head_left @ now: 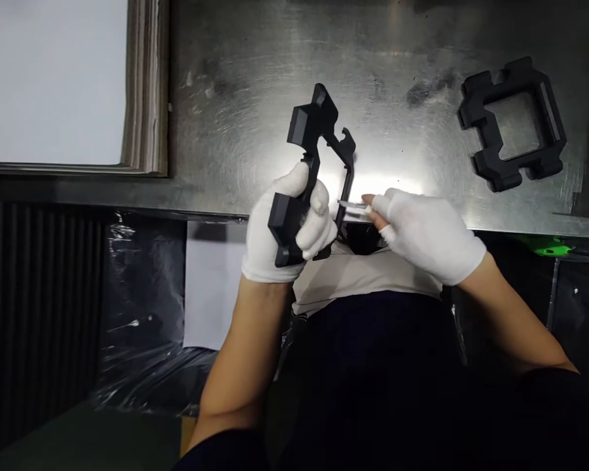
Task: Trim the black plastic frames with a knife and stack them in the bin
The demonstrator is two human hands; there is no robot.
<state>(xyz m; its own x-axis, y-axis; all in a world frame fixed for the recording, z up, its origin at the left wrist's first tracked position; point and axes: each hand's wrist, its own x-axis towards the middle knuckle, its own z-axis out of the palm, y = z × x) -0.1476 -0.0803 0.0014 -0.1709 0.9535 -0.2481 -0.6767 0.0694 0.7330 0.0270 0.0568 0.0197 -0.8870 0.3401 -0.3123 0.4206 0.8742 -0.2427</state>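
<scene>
Scratched, shiny metal surface (255, 78) across the top of the view, near edge running just behind the hands. Stacked white sheets (53, 78) at the far left corner. Dark ribbed panel (34, 314) and crumpled clear plastic sheeting (142, 307) below the near edge, on the left. Second black frame part (513, 124) lying flat near the right edge, well apart from the hands. Black frame part (314, 163) held upright over the near edge, clamped in the gloved left hand (287, 226). Gloved right hand (429, 232) just beside, fingers pinching a thin pale tool (354, 206), tip touching the frame's inner bar.
</scene>
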